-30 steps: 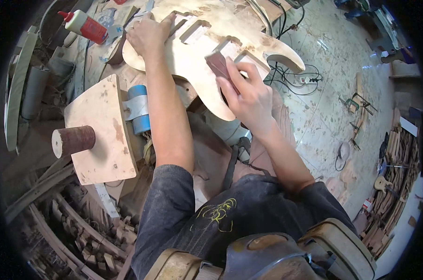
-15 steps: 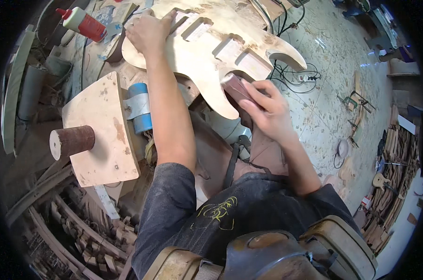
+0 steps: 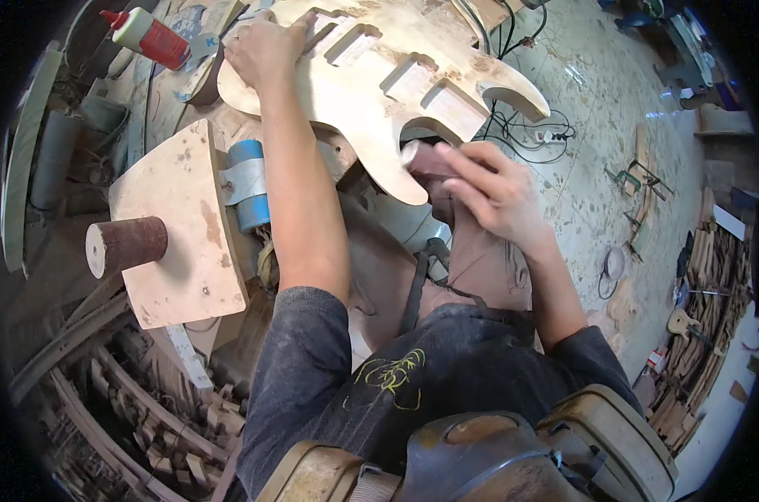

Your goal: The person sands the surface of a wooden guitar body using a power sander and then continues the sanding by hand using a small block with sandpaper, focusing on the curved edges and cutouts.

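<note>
A pale wooden electric guitar body (image 3: 346, 109) with several routed cavities lies at the top middle, its two horns pointing toward me. My left hand (image 3: 266, 52) grips it near its left edge, with the thumb apart from the fingers; the fingertips are partly hidden. My right hand (image 3: 498, 188) is closed around a round sanding block (image 3: 430, 162) wrapped in dark reddish-brown sandpaper. The block's pale end sits in the curved cutaway, against the inner edge of the nearer horn, below the neck pocket.
Left of my arm stands a wooden board (image 3: 174, 230) with a sandpaper-covered drum (image 3: 128, 245) and a blue cylinder (image 3: 247, 184) strapped beside it. A red-and-white glue bottle (image 3: 149, 39) lies at upper left. Cables (image 3: 526, 125) trail over the floor; wood scraps (image 3: 714, 326) pile up right.
My right hand and the sanding block have shifted slightly to the right, and the block has turned flatter. The guitar body's near horn appears slightly higher. My left hand keeps its hold.
</note>
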{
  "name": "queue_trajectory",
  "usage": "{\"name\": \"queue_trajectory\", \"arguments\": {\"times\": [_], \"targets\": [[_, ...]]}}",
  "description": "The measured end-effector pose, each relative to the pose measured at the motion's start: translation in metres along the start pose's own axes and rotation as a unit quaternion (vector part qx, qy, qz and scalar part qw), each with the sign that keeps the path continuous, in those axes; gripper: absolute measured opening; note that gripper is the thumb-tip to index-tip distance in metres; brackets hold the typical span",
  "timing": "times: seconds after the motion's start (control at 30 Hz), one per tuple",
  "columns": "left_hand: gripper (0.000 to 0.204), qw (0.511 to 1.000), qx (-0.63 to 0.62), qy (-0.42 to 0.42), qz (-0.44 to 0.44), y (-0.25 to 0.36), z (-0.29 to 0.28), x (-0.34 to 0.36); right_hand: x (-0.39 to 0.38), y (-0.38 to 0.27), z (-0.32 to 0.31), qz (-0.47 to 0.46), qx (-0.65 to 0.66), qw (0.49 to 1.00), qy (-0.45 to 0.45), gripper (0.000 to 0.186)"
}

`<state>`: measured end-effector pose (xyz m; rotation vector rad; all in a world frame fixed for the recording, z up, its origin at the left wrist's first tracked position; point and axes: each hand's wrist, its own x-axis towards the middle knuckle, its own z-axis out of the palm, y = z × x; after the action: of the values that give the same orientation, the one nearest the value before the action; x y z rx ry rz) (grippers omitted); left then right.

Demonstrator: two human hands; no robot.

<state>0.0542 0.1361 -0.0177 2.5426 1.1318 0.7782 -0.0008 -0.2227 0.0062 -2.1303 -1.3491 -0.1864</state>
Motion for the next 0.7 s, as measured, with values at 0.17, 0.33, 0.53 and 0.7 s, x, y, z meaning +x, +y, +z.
{"name": "queue_trajectory", "arguments": {"times": [0.17, 0.33, 0.53, 0.7], "targets": [[0.075, 0.999, -0.013, -0.035, -0.003, -0.002, 0.007, 0.007, 0.022, -0.012, -0.004, 0.008, 0.099, 0.993, 0.071, 0.039], [0.075, 0.999, -0.022, -0.047, -0.004, -0.005, 0.003, 0.006, 0.018, -0.013, 0.012, -0.033, 0.113, 0.993, -0.022, 0.042], [0.075, 0.997, -0.006, -0.077, -0.011, 0.004, 0.004, 0.007, -0.022, 0.022, 0.018, 0.07, 0.121, 0.988, 0.067, 0.044], [0.077, 0.997, 0.001, -0.074, -0.022, 0.005, 0.001, 0.006, 0.011, -0.015, 0.008, 0.055, 0.165, 0.984, 0.036, 0.041]]}}
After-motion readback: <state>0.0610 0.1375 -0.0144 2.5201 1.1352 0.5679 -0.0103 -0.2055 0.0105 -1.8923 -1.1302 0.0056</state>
